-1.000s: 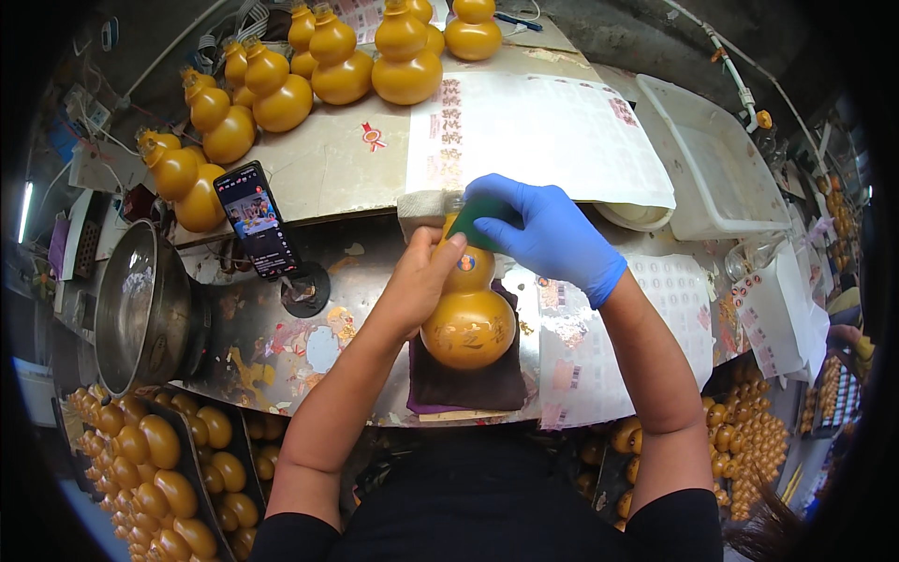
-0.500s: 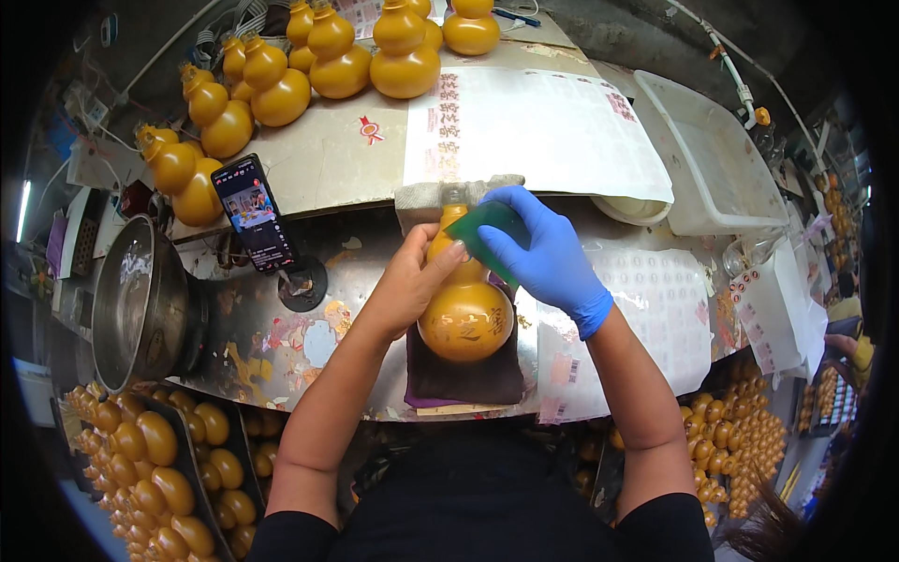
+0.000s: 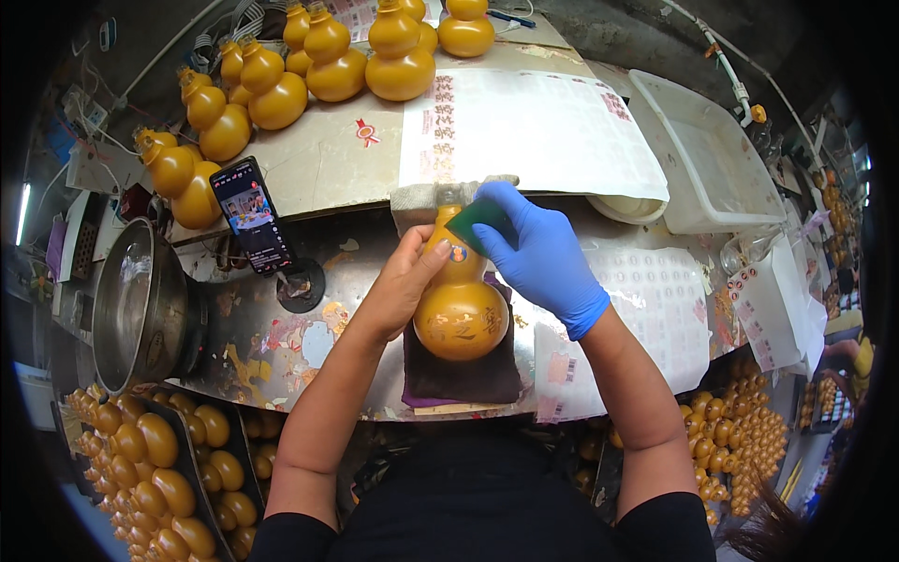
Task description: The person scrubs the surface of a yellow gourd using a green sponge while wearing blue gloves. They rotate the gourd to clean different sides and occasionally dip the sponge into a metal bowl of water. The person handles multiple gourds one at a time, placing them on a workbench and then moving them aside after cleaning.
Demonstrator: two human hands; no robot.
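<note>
— How much room is there around the work?

— Little. The orange gourd [image 3: 461,304] lies on a dark cloth pad [image 3: 461,375] near the bench's front edge [image 3: 281,375]. A phone on a stand [image 3: 255,215] is off to the left, with a metal bowl [image 3: 131,304] beyond it at the bench's left end. Behind the gourd lie printed sheets [image 3: 534,131], to the right a white tray [image 3: 712,159], and along the back a row of more gourds [image 3: 328,66]. The open patch is the strip between phone and pad.

— And the hands?

— The bare left hand [image 3: 398,286] curls against the gourd's neck, fingers together, steadying it. The gloved right hand [image 3: 538,253] pinches a green pad [image 3: 478,220] with its fingertips and presses it on the upper bulb.

— Anything below?

— 2 stocks of small gourds [image 3: 159,468], 1 at each side below the bench.
</note>
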